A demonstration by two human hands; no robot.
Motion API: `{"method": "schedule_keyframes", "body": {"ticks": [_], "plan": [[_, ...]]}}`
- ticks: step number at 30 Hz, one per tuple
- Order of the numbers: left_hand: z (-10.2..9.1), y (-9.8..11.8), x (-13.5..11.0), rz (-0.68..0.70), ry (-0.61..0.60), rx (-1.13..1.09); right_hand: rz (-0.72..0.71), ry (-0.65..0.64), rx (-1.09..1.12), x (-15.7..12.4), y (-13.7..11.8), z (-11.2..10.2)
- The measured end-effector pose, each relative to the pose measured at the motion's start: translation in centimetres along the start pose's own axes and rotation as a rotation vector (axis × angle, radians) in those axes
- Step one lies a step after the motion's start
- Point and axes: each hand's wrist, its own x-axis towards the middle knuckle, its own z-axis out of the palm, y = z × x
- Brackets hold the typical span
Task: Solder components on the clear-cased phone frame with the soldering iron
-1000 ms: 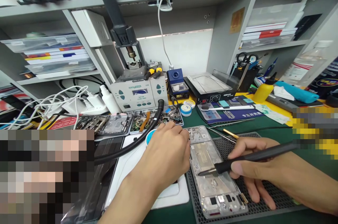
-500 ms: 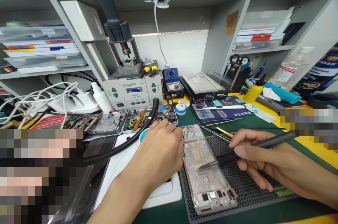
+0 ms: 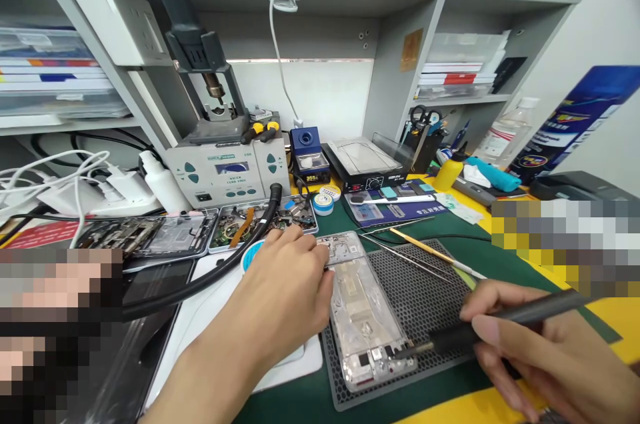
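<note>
A stripped phone frame (image 3: 364, 317) lies lengthwise on a black grid mat (image 3: 425, 291). My left hand (image 3: 280, 291) rests on the frame's left edge, fingers curled against it and steadying it. My right hand (image 3: 530, 351) is closed in a pen grip on a black soldering iron (image 3: 505, 324). The iron's metal tip touches the near end of the frame, close to its lower right corner.
Behind the mat sit a hot-air station (image 3: 227, 171), a small blue soldering unit (image 3: 310, 161), a black heating plate (image 3: 367, 167) and trays of phone parts (image 3: 250, 221). Tweezers and a brass tool (image 3: 425, 251) lie on the mat's far edge. A black hose (image 3: 215, 271) crosses left.
The iron's tip has slid from the middle of the frame down to its near end. The view has swung right, and my left hand has stayed on the frame's left edge.
</note>
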Motion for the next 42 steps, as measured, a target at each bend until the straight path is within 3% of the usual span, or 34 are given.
{"method": "schedule_keyframes", "body": {"ticks": [8,12,18,22,26,42], "plan": [[-0.6,0.0,-0.7,0.016,-0.012,0.003,-0.121,0.076,-0.036,-0.7,1.8,0.0],[-0.9,-0.6,-1.5,0.058,-0.007,-0.107,-0.151,0.068,-0.028,-0.4,2.0,-0.4],[-0.7,-1.1,-2.3,0.119,-0.038,-0.185,-0.141,-0.065,-0.063,0.2,1.6,-0.8],[-0.2,-1.1,-2.6,0.195,0.037,-0.159,-0.005,0.026,-0.059,0.4,0.1,0.1],[0.5,-1.2,-2.9,0.184,0.113,-0.156,-0.072,0.018,-0.113,0.9,-0.5,1.0],[1.5,-0.9,-3.3,0.152,0.040,-0.191,-0.084,-0.021,-0.075,0.7,0.5,1.4]]}}
